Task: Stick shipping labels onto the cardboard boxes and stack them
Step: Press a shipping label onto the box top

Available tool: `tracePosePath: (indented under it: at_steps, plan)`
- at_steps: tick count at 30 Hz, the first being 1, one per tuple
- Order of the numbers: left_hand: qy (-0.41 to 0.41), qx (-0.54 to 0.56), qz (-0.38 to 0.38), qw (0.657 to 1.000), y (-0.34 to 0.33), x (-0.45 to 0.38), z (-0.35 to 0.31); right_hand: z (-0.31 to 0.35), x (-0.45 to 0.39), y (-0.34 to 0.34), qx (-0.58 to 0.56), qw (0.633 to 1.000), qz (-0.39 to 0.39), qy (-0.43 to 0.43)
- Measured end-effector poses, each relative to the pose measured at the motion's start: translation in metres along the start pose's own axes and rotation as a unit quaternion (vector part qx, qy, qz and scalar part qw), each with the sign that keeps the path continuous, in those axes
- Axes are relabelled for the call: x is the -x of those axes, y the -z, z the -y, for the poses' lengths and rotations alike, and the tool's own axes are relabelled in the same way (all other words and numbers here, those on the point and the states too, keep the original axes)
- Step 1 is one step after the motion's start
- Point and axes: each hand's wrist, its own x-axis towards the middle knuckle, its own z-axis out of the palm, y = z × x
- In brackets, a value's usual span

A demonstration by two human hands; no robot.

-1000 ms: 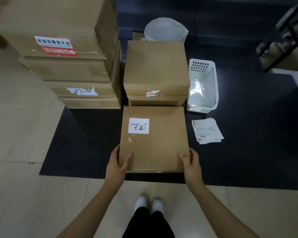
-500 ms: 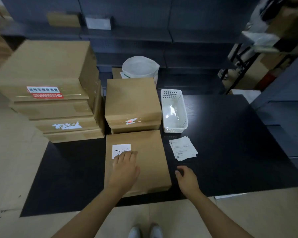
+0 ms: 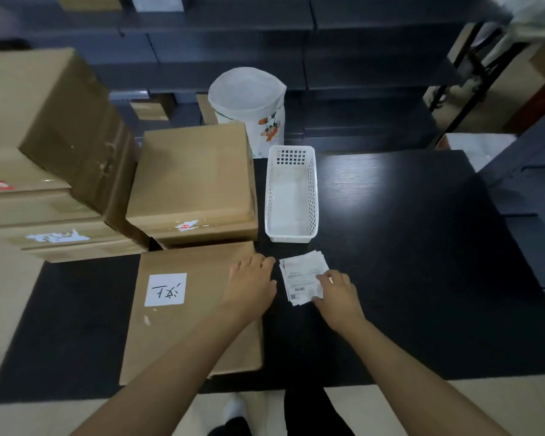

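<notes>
A flat cardboard box lies on the black table in front of me, with a white handwritten sticker on its top. A small pile of white shipping labels sits to its right. My right hand rests on the pile's right edge, fingertips touching the top label. My left hand lies over the box's right edge, fingers spread toward the labels, holding nothing. Behind the box stands a short stack of boxes. A taller stack stands at the left.
An empty white plastic basket stands behind the labels. A white fabric bin with a cartoon print is behind the short stack. Dark shelving runs along the back. The table's right half is bare.
Both hands have moved right: the left one left the white sticker and reached the box's right edge, the right one went from the table edge onto the label pile. The camera tilted toward the labels.
</notes>
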Motion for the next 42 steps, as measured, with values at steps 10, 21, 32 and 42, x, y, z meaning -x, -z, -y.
tracePosePath:
  at_steps: [10,21,32,42]
  plan:
    - [0.009,0.029,0.006,1.000,-0.018,-0.040,-0.018,-0.028,-0.057,-0.009,0.103,0.977,0.098,0.160]
    - [0.003,0.025,0.034,0.999,-0.017,-0.056,-0.025,-0.028,-0.063,-0.002,0.109,0.975,0.085,0.176]
    - [0.022,0.069,0.096,0.993,-0.008,-0.052,-0.026,-0.032,-0.050,0.024,0.010,0.980,0.102,0.172]
    - [0.139,0.265,-0.021,0.954,0.015,-0.039,-0.019,-0.002,-0.029,0.050,-0.115,0.960,-0.047,0.251]
